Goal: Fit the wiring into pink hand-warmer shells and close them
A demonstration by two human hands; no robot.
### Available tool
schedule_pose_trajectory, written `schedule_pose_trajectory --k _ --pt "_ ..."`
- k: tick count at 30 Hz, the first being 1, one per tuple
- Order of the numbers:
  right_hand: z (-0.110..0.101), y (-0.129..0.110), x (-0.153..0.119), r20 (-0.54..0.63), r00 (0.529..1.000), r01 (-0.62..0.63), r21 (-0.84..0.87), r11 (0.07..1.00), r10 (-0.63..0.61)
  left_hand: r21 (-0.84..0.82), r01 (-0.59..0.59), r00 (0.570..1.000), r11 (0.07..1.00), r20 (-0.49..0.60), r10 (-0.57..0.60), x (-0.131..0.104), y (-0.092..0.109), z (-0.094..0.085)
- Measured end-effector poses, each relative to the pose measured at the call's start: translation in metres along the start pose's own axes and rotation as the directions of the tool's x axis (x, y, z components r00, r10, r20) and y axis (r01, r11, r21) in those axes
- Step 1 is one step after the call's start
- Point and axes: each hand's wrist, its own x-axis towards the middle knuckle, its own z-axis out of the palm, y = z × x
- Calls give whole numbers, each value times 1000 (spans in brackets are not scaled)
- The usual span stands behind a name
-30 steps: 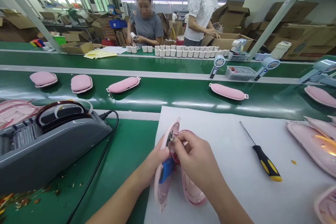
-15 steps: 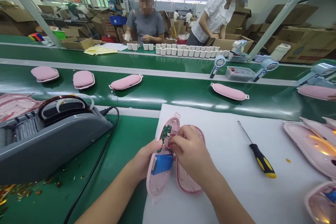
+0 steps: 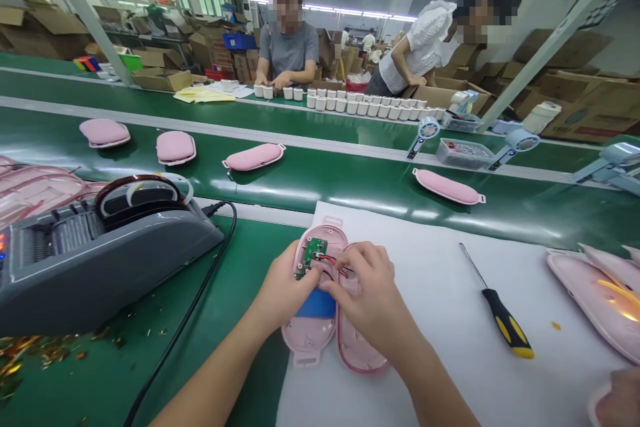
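My left hand (image 3: pixel 284 287) grips the left edge of an open pink plastic shell half (image 3: pixel 306 340), its thumb lying over the inside. In that shell sit a green circuit board (image 3: pixel 314 253) and a blue battery pack (image 3: pixel 319 305). My right hand (image 3: pixel 370 290) is closed at the thin red and black wires (image 3: pixel 330 259) that run from the board, thumb and fingertips bent around them. Beneath it lies the second pink shell half (image 3: pixel 361 355), partly covered by the hand. Both halves rest on a white sheet (image 3: pixel 420 347).
A screwdriver (image 3: pixel 505 320) lies right of my hands, with pink shells (image 3: pixel 595 293) beyond it. A blurred hand (image 3: pixel 625 393) shows at the lower right. A grey tape dispenser (image 3: pixel 110 260) with a black cable (image 3: pixel 200 287) stands left. Closed pink cases (image 3: pixel 255 157) sit on the green belt.
The left shell half has turned to face up more, showing its lower tab. A hand has appeared at the lower right. The person opposite has lowered a raised hand to the white cups.
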Motion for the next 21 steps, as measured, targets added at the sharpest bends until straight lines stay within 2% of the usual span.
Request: schedule_pose_trajectory --k 1,4,6,11,13,15,18,20,21 --pt "-6 1 2 -4 998 -64 41 997 64 23 3 1000 1000 -18 -3 0 -1 0" --pt "-21 10 9 -176 965 -183 80 980 195 87 19 998 996 -64 -13 0 0 1" --pt "-25 16 14 -190 955 -214 81 973 226 109 21 997 994 -76 -13 -1 2 1" --pt "-20 16 17 31 989 -149 47 988 147 82 28 996 996 -81 -21 -5 7 2" --pt "-20 14 16 63 988 -147 40 988 144 72 22 996 997 -84 -16 -5 7 2" --pt "-25 13 16 62 975 -217 33 976 215 70 27 996 997 -89 -20 -5 8 2" --pt "-37 12 15 137 910 -400 39 916 391 89 36 988 995 -154 -22 -6 10 1" --pt "-42 11 13 217 891 -430 119 895 399 94 40 974 995 -226 -18 -6 10 -2" --pt "-43 10 12 225 907 -400 194 896 356 95 36 966 995 -258 -11 -6 10 -3"
